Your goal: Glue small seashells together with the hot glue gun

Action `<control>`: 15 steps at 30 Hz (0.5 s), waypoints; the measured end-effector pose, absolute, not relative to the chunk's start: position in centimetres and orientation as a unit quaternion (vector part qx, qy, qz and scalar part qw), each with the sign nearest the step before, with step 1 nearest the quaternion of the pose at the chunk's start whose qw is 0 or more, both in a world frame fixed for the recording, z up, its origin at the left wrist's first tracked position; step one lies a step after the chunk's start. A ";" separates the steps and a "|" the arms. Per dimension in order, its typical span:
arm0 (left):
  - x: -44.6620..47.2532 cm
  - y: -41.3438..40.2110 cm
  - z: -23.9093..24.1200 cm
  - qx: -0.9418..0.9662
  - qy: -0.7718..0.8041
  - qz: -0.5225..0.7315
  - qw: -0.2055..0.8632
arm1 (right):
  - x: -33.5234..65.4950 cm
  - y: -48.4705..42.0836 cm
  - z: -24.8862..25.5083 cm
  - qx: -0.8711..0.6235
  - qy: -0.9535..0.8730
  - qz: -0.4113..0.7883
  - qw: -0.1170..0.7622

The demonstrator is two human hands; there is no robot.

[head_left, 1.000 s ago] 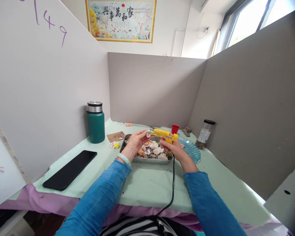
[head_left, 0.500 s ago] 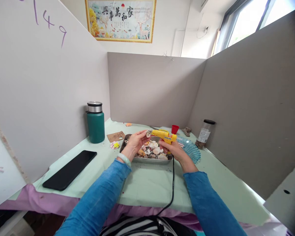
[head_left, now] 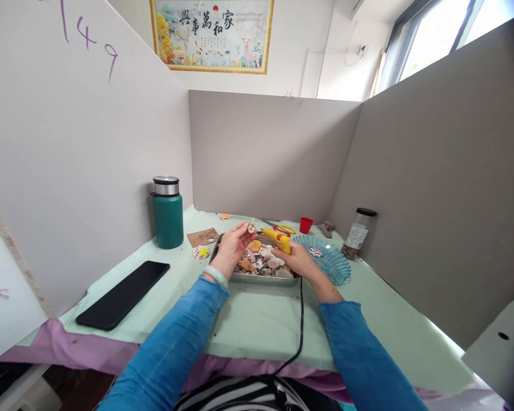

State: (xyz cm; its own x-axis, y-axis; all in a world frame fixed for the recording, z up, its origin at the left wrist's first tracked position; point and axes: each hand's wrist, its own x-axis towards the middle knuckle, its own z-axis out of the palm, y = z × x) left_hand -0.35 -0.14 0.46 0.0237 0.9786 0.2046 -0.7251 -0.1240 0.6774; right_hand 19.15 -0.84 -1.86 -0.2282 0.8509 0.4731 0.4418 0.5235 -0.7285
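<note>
Between the fingertips of my left hand [head_left: 232, 246] is a small shell [head_left: 251, 228], raised above the far part of a metal tray [head_left: 261, 279]. My right hand [head_left: 298, 260] grips a yellow hot glue gun [head_left: 278, 238] by its handle. Its nozzle points left toward the shell, a short gap away. Many loose shells [head_left: 275, 262] in white, orange and brown fill the tray below both hands. The gun's black cord [head_left: 302, 319] runs down over the table's front edge.
At left stand a green bottle [head_left: 168, 222] and a black phone [head_left: 124, 295]. Behind the tray lie scissors [head_left: 288, 229] near a red cup [head_left: 306, 225]. To the right are a blue glass plate [head_left: 340, 264] and a jar [head_left: 358, 234]. Grey partitions [head_left: 274, 154] enclose the table.
The glue gun has tilted and drawn slightly away from the shell, uncovering the scissors. My left hand has shifted a little left and up with the shell.
</note>
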 end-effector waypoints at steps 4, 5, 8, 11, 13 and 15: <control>-0.3 -0.2 0.5 0.338 0.186 0.670 0.634 | 18.7 -1.0 -1.9 -0.474 -0.813 0.112 0.318; -0.3 -0.2 0.5 0.342 0.184 0.669 0.634 | 18.6 -1.0 -2.0 -0.480 -0.821 0.093 0.295; -0.2 -0.2 0.4 0.357 0.184 0.658 0.637 | 18.4 -1.1 -2.0 -0.484 -0.837 0.059 0.249; -0.2 -0.2 0.2 0.374 0.188 0.645 0.639 | 18.5 -1.2 -2.0 -0.483 -0.845 0.060 0.223; -0.2 -0.2 0.2 0.386 0.188 0.639 0.638 | 18.8 -1.2 -1.8 -0.465 -0.853 0.073 0.227; -0.1 -0.3 0.1 0.401 0.185 0.631 0.638 | 19.2 -1.2 -1.7 -0.438 -0.859 0.095 0.249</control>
State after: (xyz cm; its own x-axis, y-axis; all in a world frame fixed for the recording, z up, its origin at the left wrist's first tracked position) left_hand -0.06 -0.30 0.11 0.1359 0.9534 0.2693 -0.6560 -0.1171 0.7457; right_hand 19.19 -1.19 -1.69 -0.4930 0.7992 0.3438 0.7044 0.5986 -0.3815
